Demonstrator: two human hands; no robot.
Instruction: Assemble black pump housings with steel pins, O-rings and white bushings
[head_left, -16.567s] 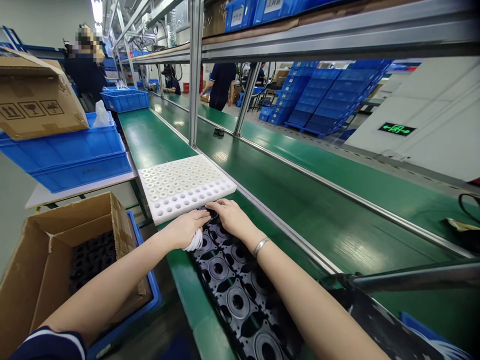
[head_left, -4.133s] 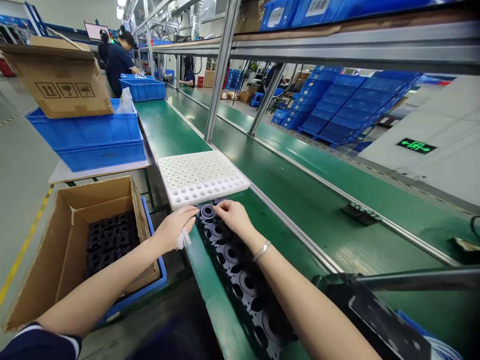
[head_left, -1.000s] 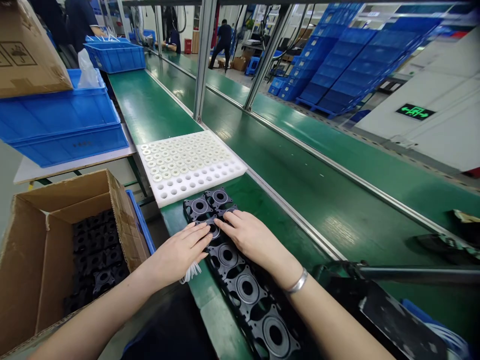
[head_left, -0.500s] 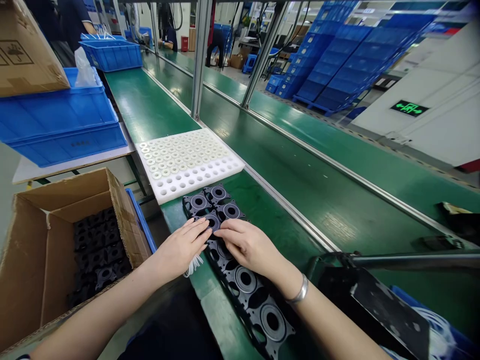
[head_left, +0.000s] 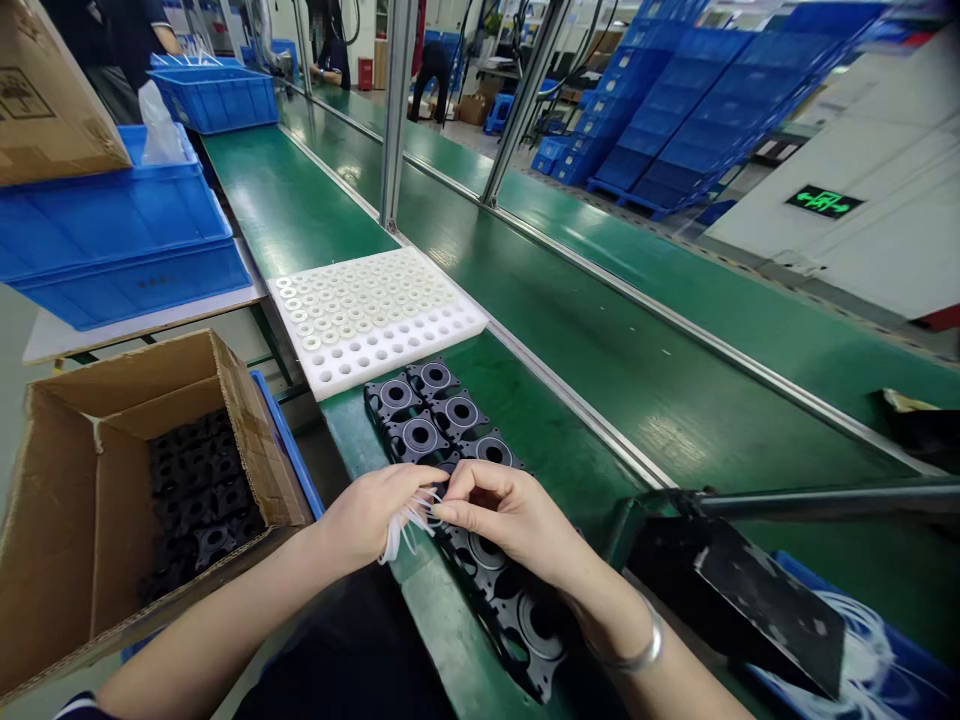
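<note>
My hands have slid nearer along the black parts; left hand clutches white rings, right hand pinches one, over the green bench beside blue crates.

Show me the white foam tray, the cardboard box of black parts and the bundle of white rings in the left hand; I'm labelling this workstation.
white foam tray (head_left: 390,345), head view, bare front edge.
cardboard box (head_left: 64,520), head view, inner side wall.
white rings (head_left: 401,525), head view, loops hanging below the fingers.

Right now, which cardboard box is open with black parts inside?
The floor-level cardboard box at left; black parts show inside. The other box sits atop the blue bins.
</note>
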